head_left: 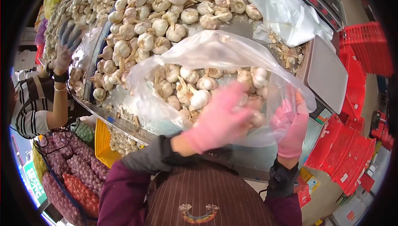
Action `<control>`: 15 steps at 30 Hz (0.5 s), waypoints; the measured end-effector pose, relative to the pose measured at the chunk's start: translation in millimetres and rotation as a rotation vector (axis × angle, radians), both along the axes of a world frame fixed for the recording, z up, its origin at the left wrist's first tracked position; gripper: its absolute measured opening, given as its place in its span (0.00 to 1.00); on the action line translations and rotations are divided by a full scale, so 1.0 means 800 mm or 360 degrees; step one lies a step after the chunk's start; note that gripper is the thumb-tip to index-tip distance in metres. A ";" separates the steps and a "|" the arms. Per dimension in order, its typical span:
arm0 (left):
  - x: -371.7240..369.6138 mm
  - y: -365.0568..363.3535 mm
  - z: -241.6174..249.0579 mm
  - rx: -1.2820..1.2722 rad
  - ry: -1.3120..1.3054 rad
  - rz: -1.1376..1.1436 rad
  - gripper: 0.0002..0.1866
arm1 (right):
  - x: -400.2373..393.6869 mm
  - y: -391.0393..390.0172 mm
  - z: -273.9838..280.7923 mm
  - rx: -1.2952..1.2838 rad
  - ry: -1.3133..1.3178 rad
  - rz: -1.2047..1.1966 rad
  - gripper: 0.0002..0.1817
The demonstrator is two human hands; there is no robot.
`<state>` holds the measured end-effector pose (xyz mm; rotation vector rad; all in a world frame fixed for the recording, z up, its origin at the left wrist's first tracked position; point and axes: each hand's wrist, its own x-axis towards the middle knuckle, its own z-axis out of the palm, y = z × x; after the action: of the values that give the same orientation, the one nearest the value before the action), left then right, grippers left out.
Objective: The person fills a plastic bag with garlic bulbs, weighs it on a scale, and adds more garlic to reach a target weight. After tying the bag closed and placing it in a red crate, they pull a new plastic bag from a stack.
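A clear plastic bag [215,49] lies on the metal table in front of me, its mouth spread toward me. Inside it and at its opening are several garlic bulbs [200,99]. My left hand [222,120], in a pink glove, is over the bag's mouth above the bulbs. Motion smears its fingers, so I cannot make out whether it holds a bulb. At the bag's right side, my right hand [290,120], also in a pink glove, grips the edge of the plastic, fingers pointing up.
A large heap of garlic [161,14] covers the table's far side. To the right stand a weighing scale [327,74] and red crates [344,151]; crumpled white plastic bags [290,12] lie behind. At left another person's gloved hand [68,45] is raised near more garlic. Sacks [85,168] sit below.
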<state>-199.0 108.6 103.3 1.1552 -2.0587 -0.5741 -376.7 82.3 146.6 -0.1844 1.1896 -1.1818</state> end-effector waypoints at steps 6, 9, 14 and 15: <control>0.243 0.024 -0.097 0.0613 -0.0154 0.1607 0.25 | 0.044 -0.006 0.014 -0.0124 -0.0237 0.0258 0.18; 0.268 0.030 -0.094 0.0827 0.0758 0.1466 0.13 | 0.107 -0.024 0.015 -0.0409 -0.0140 0.0541 0.16; 0.262 0.009 0.051 0.0377 0.0726 0.1226 0.14 | 0.173 -0.012 0.069 -0.1538 0.1114 0.0729 0.12; 0.201 -0.006 0.119 0.0471 0.0954 0.1251 0.14 | 0.159 -0.011 0.096 -0.1359 0.0971 0.0823 0.12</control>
<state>-37.8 103.7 198.2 1.5899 -0.9276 -0.7138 -249.7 73.9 223.4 -1.4896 0.9683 -1.1206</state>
